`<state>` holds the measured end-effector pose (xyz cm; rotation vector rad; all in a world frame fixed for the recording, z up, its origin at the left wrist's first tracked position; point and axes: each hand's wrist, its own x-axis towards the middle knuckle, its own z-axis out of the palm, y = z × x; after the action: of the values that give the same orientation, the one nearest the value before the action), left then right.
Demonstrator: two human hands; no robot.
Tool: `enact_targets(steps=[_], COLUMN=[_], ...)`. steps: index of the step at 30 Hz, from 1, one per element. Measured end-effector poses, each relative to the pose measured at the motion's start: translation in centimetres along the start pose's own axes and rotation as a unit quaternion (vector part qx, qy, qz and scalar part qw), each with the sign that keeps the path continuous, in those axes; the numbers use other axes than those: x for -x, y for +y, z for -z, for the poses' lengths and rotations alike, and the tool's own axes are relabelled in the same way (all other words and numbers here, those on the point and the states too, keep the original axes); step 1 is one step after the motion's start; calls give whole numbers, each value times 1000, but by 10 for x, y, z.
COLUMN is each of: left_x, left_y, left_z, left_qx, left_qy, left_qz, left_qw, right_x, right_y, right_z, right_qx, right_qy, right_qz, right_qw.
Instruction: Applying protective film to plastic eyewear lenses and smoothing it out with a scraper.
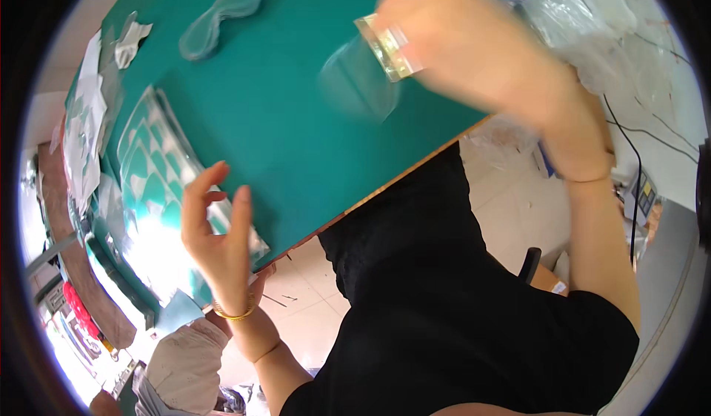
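Fingers of your right hand (474, 53) pinch a small clear plastic bag with a yellowish header strip (389, 45), held just above the green table (296, 142); the bag's clear body is blurred, so it looks to be in motion. Your left hand (218, 227) hangs open with curled fingers, holding nothing, just beside the stack of clear sheets (159, 171) at the table's near edge. A pair of clear safety goggles (222, 16) lies well apart, near the far edge, and a heap of clear bags (585, 23) sits behind your right wrist. As I judge it, keep the pinch on the stiff header strip rather than the thin film, so the bag does not slip, and bring your left hand in under the loose end to steady it.
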<state>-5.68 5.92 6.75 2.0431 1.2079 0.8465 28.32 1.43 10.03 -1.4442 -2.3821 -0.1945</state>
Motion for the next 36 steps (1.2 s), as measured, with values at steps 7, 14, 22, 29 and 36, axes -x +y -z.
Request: enact_targets(steps=[7, 14, 22, 29, 36], left_x=[20, 34, 37, 38, 37], left_y=[-4, 2, -14, -16, -17], left_z=[-33, -64, -61, -63, -68], left_qx=[-32, -156, -172, -132, -114], left_qy=[-59, -68, -69, -47, -35], left_qz=[-8, 9, -2, 0, 3], left_qw=[998, 985, 983, 990, 993], right_x=[15, 119, 31, -18, -12], right_y=[-52, -5, -72, -72, -94], right_z=[-50, -48, -67, -123, -123], right_qx=[-215, 48, -287, -240, -302], right_qy=[36, 40, 66, 77, 8], right_qz=[-219, -462, -188, 9, 61], right_qw=[951, 885, 937, 968, 951])
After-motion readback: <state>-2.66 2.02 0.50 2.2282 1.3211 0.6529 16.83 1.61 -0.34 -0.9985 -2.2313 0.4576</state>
